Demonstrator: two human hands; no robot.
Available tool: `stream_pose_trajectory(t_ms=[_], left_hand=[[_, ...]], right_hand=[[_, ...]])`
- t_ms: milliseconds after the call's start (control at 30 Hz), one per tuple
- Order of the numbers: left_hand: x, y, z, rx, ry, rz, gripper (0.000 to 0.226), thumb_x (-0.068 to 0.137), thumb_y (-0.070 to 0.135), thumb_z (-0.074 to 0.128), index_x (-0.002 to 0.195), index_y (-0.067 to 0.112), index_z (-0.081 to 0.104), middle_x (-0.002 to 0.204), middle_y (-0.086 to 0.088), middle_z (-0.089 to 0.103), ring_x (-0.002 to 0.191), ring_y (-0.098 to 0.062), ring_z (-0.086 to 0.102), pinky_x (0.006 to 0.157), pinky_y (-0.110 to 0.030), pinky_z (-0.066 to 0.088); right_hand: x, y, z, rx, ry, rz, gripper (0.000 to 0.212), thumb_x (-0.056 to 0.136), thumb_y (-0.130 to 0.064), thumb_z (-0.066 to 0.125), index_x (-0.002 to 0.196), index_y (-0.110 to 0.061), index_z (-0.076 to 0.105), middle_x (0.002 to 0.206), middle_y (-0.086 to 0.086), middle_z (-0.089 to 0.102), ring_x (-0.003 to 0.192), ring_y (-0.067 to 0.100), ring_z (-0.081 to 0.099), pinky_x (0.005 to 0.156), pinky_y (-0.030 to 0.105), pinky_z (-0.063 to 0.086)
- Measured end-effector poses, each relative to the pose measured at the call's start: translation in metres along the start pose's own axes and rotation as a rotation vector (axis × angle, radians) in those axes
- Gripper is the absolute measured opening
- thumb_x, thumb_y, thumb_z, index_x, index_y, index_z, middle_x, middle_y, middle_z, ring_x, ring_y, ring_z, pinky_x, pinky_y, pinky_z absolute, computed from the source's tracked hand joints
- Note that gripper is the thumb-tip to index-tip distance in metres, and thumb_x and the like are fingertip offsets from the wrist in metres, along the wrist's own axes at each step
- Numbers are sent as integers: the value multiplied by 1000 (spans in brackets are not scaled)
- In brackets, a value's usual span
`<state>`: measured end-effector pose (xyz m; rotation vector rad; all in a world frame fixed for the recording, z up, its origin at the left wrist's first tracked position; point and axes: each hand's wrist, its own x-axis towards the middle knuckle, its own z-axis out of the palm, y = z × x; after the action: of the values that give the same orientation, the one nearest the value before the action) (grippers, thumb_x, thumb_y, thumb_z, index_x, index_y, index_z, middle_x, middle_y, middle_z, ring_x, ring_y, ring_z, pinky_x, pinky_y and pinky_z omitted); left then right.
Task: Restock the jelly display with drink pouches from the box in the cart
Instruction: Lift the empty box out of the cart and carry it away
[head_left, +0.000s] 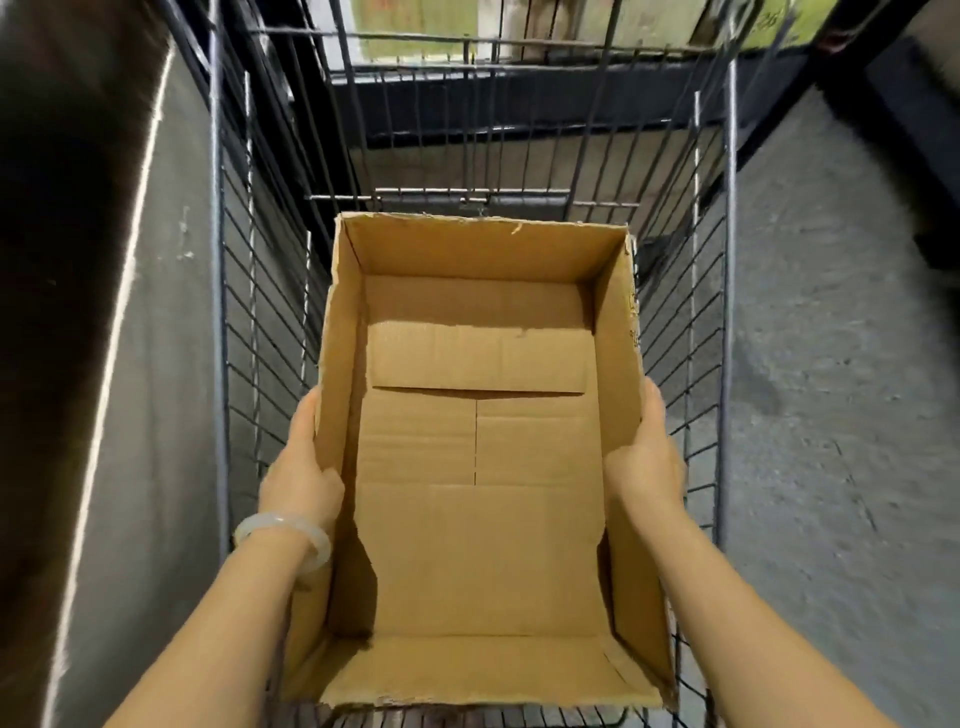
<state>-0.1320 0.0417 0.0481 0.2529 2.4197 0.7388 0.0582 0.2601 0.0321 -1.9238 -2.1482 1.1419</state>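
Inside the cart (221, 322) sits the box (483, 519), bare of pouches, so the unloading looks finished. Her left hand (304, 467) and right hand (647, 462) grasp its side walls, thumbs hooked inside; only clearing it away seems left.

Plain brown corrugated cardboard on the box (483, 467), matt all over, the fluting ribs showing faintly on the inner floor flaps, and the top rim ragged and torn, rough along the upper edge of the frame. Around it the cart (727, 260) is thin metal wire with a dull grey, slightly sheeny finish. At lower left, on the wrist, sits a bangle (283, 538), pale, milky and glossy (stone or glass, hard to tell). The floor (831, 415) at right looks like rough, grainy grey concrete, matt.
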Motion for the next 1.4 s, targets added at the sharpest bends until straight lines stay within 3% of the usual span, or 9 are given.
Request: stream_pose_trajectory(t_ms=[367,533,667,833,967,1033,1100,1200,1400], left_hand=[[-83,99,-104,-63,102,362,94,85,-7,50,142,54,9,122,17,47,90,-28,60,81,-47,52],[-134,145,-106,-78,43,481,97,82,-8,51,139,59,11,111,8,59,89,-33,65,77,-53,55],[-194,179,-82,-94,-62,601,103,80,-9,53,124,76,14,103,-3,67,83,-36,66,69,-56,55],[-287,209,-26,-140,-278,768,101,83,-8,56,115,81,18,105,7,68,89,-29,68,72,-56,57],[-370,229,34,-125,-478,862,93,87,-2,58,116,75,16,107,15,61,93,-21,66,74,-50,58],[-410,237,68,-111,-589,926,91,86,-3,59,122,69,17,113,16,59,98,-17,63,79,-48,57],[-449,246,101,-76,-672,989,94,83,-5,59,123,70,19,121,10,60,101,-18,63,82,-47,56],[-506,262,150,5,-774,1078,97,81,-4,57,111,81,21,103,3,67,86,-25,69,74,-50,57],[-622,302,253,129,-1065,1279,88,83,-8,55,126,62,24,111,21,58,101,-18,63,81,-46,55]], right_hand=[[-85,-66,-166,84,3,-277,87,90,-20,51,148,-37,-12,127,7,55,93,24,51,80,34,40],[-122,-29,-251,73,92,-343,91,87,-4,46,147,-44,-8,132,2,51,88,22,55,70,33,46],[-165,35,-319,133,200,-376,93,83,2,47,148,-46,0,145,-10,40,119,22,51,87,36,47],[-234,145,-389,294,294,-329,97,80,5,55,144,-52,11,135,-23,43,113,5,53,97,36,48],[-306,236,-433,351,403,-248,92,84,10,52,139,-54,15,104,-40,41,91,-2,51,68,17,50],[-338,288,-449,389,474,-146,93,83,12,50,143,-50,15,120,-34,42,108,8,52,59,12,46],[-370,339,-462,437,534,-55,96,81,10,51,142,-54,15,141,-20,40,121,20,54,64,22,51],[-424,402,-479,449,631,60,96,83,10,48,142,-56,12,134,-29,38,128,13,47,63,24,53],[-514,499,-502,512,860,362,90,84,8,51,144,-50,16,105,-16,59,89,18,63,73,49,57]])
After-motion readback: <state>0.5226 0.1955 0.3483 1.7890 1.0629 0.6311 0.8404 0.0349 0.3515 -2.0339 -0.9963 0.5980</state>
